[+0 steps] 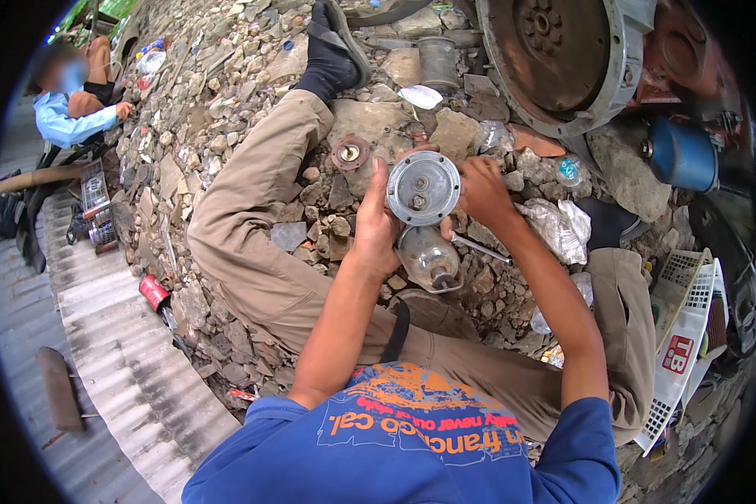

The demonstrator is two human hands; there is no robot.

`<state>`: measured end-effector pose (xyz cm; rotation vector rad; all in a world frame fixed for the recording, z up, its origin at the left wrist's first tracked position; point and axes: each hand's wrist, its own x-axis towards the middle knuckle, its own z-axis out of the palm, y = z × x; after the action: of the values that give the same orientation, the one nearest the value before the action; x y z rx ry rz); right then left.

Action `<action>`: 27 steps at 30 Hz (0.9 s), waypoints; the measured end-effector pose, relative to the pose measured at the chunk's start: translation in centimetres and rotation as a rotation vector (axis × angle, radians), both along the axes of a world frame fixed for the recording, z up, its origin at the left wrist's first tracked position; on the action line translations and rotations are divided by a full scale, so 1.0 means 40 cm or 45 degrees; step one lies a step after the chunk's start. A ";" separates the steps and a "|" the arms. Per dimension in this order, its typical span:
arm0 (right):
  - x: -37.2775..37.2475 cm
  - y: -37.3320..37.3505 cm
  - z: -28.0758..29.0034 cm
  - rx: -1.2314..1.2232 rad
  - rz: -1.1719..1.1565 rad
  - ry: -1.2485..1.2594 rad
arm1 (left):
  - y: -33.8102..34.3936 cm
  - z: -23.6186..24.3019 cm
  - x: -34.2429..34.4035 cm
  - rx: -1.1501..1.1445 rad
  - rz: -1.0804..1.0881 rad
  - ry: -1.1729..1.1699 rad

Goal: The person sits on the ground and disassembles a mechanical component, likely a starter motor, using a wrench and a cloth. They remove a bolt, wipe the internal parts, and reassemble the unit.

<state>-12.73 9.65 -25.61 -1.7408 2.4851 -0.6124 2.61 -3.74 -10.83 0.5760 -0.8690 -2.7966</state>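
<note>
My left hand (377, 220) is wrapped round the left side of a round grey metal pump body (408, 186), its thumb pointing up along the rim. The flange has small holes round it, and two fasteners show in the middle of its face. Below hangs a clear glass bowl (427, 256) held by a wire bail. My right hand (485, 191) is closed at the pump's right edge; whatever its fingers pinch is hidden. A thin metal rod (483, 249) sticks out beside the bowl, passing toward my right forearm. A round reddish disc with a brass centre (350, 153) lies on a stone beyond my left hand.
Rubble (252, 109) covers the ground. A large round metal housing (554, 50) and a blue canister (683, 154) stand at far right, a white plastic basket (680, 353) nearer. Corrugated sheets (118, 336) lie left. Another person (71, 109) sits at far left.
</note>
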 end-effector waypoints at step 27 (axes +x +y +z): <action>0.115 -0.020 0.331 -0.248 -0.242 -0.819 | 0.089 -0.144 -0.016 -0.922 0.298 -0.268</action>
<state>-8.12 8.84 -12.38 -1.0982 2.1789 -1.2335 1.98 -0.17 -16.57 0.7724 -1.6165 -2.0256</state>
